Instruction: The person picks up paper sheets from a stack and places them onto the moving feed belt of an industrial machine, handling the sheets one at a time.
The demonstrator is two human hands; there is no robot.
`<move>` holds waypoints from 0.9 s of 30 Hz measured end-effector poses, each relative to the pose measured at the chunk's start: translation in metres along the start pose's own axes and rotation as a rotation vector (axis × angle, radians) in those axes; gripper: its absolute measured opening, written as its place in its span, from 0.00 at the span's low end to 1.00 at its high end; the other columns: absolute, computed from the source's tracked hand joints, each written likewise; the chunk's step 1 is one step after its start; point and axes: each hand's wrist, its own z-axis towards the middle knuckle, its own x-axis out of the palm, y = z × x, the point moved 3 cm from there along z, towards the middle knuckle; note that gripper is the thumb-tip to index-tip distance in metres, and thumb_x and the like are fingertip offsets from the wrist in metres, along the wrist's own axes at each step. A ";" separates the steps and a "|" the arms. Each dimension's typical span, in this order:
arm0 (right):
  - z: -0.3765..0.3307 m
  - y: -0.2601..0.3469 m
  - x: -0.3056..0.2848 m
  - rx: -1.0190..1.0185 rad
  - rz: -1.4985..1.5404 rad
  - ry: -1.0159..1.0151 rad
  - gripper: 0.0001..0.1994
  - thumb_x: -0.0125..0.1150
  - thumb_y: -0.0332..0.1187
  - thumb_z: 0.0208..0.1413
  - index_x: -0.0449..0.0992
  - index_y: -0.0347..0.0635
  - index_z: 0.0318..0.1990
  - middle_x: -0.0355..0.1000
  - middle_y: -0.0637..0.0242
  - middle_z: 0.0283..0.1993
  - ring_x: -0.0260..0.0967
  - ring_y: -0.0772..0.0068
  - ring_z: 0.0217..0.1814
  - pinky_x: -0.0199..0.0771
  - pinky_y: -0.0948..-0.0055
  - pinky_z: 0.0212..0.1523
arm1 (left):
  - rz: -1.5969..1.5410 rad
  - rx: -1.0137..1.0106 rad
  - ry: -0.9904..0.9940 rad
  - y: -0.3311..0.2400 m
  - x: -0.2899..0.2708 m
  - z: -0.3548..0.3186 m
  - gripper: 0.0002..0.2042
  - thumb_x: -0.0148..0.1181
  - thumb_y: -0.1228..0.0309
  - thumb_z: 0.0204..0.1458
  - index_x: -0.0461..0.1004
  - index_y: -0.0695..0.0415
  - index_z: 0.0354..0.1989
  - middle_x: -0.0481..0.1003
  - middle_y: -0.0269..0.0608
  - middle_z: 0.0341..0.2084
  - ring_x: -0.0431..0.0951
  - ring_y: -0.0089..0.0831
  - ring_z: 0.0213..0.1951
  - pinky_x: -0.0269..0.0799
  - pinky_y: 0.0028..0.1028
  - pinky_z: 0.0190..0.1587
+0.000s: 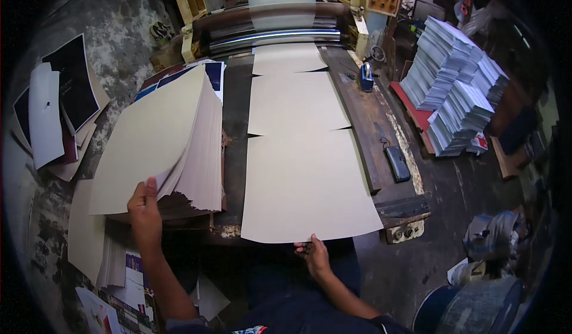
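Observation:
At the left, my left hand [145,206] is closed on the near corner of a beige cardboard sheet [152,122]. That sheet tops a thick stack [201,164], and its corner is lifted away from the sheets below. Down the middle bed lie several beige cardboard sheets in a row, overlapping, the nearest sheet [307,185] being the largest in view. My right hand [313,258] is at this sheet's near edge, one digit tip touching the edge and the other fingers loosely bent below it, apart. The row's far end meets a shiny metal roller [274,36] on a machine.
A blue tape dispenser [366,76] and a dark case [397,163] rest on the bed's right side. Tall paper stacks [438,63] stand on a red board at right. Loose printed sheets [71,84] lie far left. A drum [476,307] is at lower right.

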 end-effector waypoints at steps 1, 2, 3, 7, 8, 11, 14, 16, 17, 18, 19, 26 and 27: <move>0.000 0.001 0.000 -0.033 0.000 -0.005 0.18 0.42 0.46 0.65 0.63 0.41 0.50 0.73 0.58 0.40 0.69 0.70 0.35 0.73 0.64 0.43 | -0.001 0.002 -0.003 0.002 0.001 0.005 0.18 0.52 0.60 0.62 0.73 0.68 0.35 0.70 0.34 0.27 0.65 0.22 0.33 0.62 0.21 0.41; -0.001 0.000 0.001 -0.032 0.000 -0.006 0.18 0.42 0.46 0.65 0.63 0.41 0.50 0.73 0.58 0.40 0.69 0.70 0.35 0.73 0.64 0.43 | -0.274 -0.012 -0.163 0.007 -0.001 0.010 0.19 0.52 0.59 0.62 0.74 0.68 0.37 0.73 0.36 0.30 0.68 0.23 0.36 0.62 0.22 0.45; -0.002 0.001 0.002 -0.056 0.002 -0.028 0.19 0.42 0.46 0.65 0.62 0.42 0.54 0.73 0.57 0.44 0.70 0.70 0.36 0.73 0.64 0.44 | -0.547 -0.026 -0.323 0.011 -0.004 0.011 0.20 0.51 0.58 0.62 0.74 0.69 0.39 0.75 0.38 0.33 0.70 0.24 0.39 0.63 0.23 0.50; -0.015 0.015 0.003 -0.091 -0.001 -0.122 0.29 0.41 0.47 0.66 0.45 0.45 0.69 0.69 0.56 0.55 0.69 0.68 0.44 0.74 0.64 0.45 | -0.359 0.179 -0.296 -0.026 0.006 -0.023 0.20 0.49 0.59 0.62 0.76 0.68 0.40 0.78 0.42 0.37 0.74 0.33 0.46 0.59 0.29 0.57; -0.016 0.023 0.003 -0.093 0.003 -0.130 0.29 0.41 0.47 0.66 0.45 0.45 0.69 0.69 0.56 0.55 0.69 0.68 0.44 0.74 0.64 0.45 | -0.361 0.180 -0.286 -0.035 0.006 -0.033 0.20 0.49 0.59 0.62 0.76 0.68 0.40 0.78 0.42 0.37 0.74 0.33 0.46 0.59 0.29 0.57; -0.021 0.051 0.015 -0.101 0.092 0.102 0.29 0.41 0.49 0.65 0.48 0.49 0.69 0.63 0.54 0.62 0.69 0.68 0.47 0.72 0.62 0.49 | -0.188 0.607 -0.016 -0.061 0.012 -0.057 0.19 0.51 0.55 0.58 0.79 0.58 0.28 0.79 0.39 0.28 0.79 0.39 0.42 0.56 0.44 0.58; -0.038 0.110 0.056 -0.245 0.034 0.444 0.39 0.48 0.58 0.58 0.46 0.48 0.70 0.57 0.52 0.65 0.67 0.66 0.52 0.70 0.61 0.53 | -0.277 0.809 0.182 -0.072 0.013 -0.072 0.19 0.53 0.53 0.57 0.79 0.53 0.24 0.80 0.34 0.24 0.80 0.36 0.39 0.55 0.44 0.58; -0.045 0.138 0.068 -0.309 0.015 0.609 0.44 0.53 0.59 0.53 0.44 0.43 0.69 0.55 0.52 0.66 0.66 0.65 0.55 0.70 0.59 0.54 | -0.268 0.842 0.358 -0.071 0.024 -0.082 0.17 0.56 0.51 0.55 0.80 0.49 0.22 0.80 0.30 0.22 0.80 0.34 0.39 0.55 0.43 0.58; -0.041 0.139 0.063 -0.312 0.071 0.651 0.41 0.55 0.56 0.53 0.51 0.36 0.66 0.61 0.54 0.60 0.65 0.63 0.57 0.69 0.59 0.54 | -0.235 0.825 0.457 -0.071 0.033 -0.089 0.17 0.56 0.51 0.55 0.80 0.49 0.22 0.80 0.29 0.22 0.80 0.35 0.40 0.54 0.43 0.59; -0.038 0.137 0.054 -0.248 0.055 0.488 0.34 0.57 0.47 0.54 0.58 0.31 0.61 0.66 0.53 0.56 0.67 0.62 0.53 0.68 0.62 0.54 | -0.201 0.806 0.556 -0.070 0.042 -0.097 0.17 0.56 0.51 0.55 0.80 0.49 0.22 0.80 0.28 0.22 0.80 0.35 0.41 0.54 0.44 0.59; -0.036 0.132 0.049 -0.215 -0.038 0.345 0.30 0.58 0.45 0.53 0.62 0.31 0.57 0.68 0.55 0.52 0.68 0.62 0.52 0.69 0.63 0.53 | -0.193 0.812 0.572 -0.066 0.048 -0.102 0.17 0.56 0.51 0.55 0.80 0.49 0.22 0.80 0.28 0.22 0.80 0.35 0.41 0.54 0.44 0.59; -0.018 0.051 -0.003 0.036 -0.169 0.164 0.15 0.52 0.43 0.60 0.73 0.39 0.39 0.72 0.67 0.29 0.67 0.76 0.27 0.64 0.78 0.26 | -0.228 0.203 0.475 0.032 0.104 -0.122 0.26 0.58 0.54 0.55 0.69 0.64 0.52 0.67 0.54 0.53 0.70 0.46 0.54 0.62 0.40 0.57; -0.015 0.037 -0.009 0.041 -0.171 0.168 0.15 0.52 0.43 0.61 0.73 0.39 0.39 0.72 0.67 0.30 0.68 0.77 0.27 0.64 0.78 0.25 | -0.227 -0.126 0.493 0.066 0.120 -0.128 0.26 0.60 0.57 0.54 0.67 0.64 0.54 0.67 0.53 0.53 0.70 0.42 0.52 0.64 0.37 0.55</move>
